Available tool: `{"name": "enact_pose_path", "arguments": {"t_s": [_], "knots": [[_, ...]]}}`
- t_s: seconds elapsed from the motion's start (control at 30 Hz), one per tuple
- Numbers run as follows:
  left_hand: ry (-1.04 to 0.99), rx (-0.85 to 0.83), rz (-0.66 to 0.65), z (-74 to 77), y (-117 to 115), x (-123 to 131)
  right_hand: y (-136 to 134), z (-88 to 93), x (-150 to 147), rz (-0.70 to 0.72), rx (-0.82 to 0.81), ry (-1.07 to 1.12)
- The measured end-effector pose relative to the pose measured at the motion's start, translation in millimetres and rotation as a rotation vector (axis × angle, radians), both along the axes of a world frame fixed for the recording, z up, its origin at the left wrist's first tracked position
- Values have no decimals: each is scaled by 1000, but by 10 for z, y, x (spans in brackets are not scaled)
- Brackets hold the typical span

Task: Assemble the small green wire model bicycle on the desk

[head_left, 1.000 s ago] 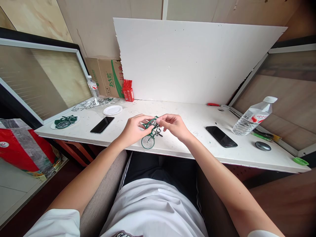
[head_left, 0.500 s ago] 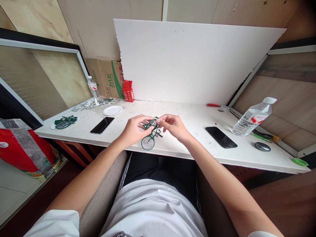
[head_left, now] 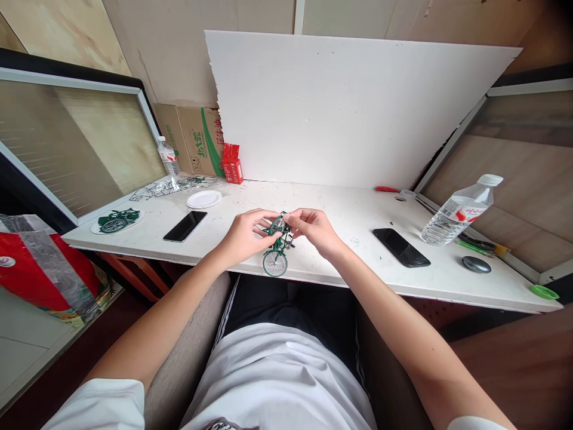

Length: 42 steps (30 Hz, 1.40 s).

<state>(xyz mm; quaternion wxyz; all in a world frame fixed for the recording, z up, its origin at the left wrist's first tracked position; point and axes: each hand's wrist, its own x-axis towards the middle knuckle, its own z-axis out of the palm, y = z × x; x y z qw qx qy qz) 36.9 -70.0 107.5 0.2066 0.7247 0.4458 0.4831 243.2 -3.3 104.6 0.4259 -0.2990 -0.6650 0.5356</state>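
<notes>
A small green model bicycle (head_left: 277, 248) is held between both hands just above the near edge of the white desk (head_left: 340, 239), at its middle. The left hand (head_left: 245, 234) closes thumb and fingers on the upper part of the frame from the left; the right hand (head_left: 316, 228) pinches the same upper part from the right, its fingertips (head_left: 289, 220) meeting the model close to those of the left. The model hangs tilted, one spoked wheel lowest and pointing toward the person's lap.

Counts on the desk: two black phones, one (head_left: 185, 226) left of the hands and one (head_left: 401, 247) right of them, both lying flat and well apart from the model; two clear water bottles, a small one (head_left: 169, 158) standing at the far left and a larger one (head_left: 461, 211) leaning at the right; one white paper plate (head_left: 204, 199); one green-printed plate (head_left: 117, 221) at the left corner; one red pack (head_left: 231, 163) beside a cardboard box (head_left: 192, 140); one dark round object (head_left: 477, 264) and one green cap (head_left: 545, 292) at the right end.

The model bicycle has a dark green frame, a silver-spoked wheel rimmed in green and small black fittings near its middle; the second wheel is largely hidden by the fingers.
</notes>
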Motion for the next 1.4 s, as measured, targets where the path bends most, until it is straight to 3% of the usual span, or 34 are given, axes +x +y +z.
{"name": "enact_pose_path", "arguments": {"t_s": [0.63,0.83,1.4], "knots": [[-26,1,-19,-22,3,24,-28,-57,-81,7,5,43],[-30,20,27,-30,2,68,-34,-66,-91,4,19,37],[-37,27,56,-84,52,57,-47,-139,-104,-107,260,-59]]}}
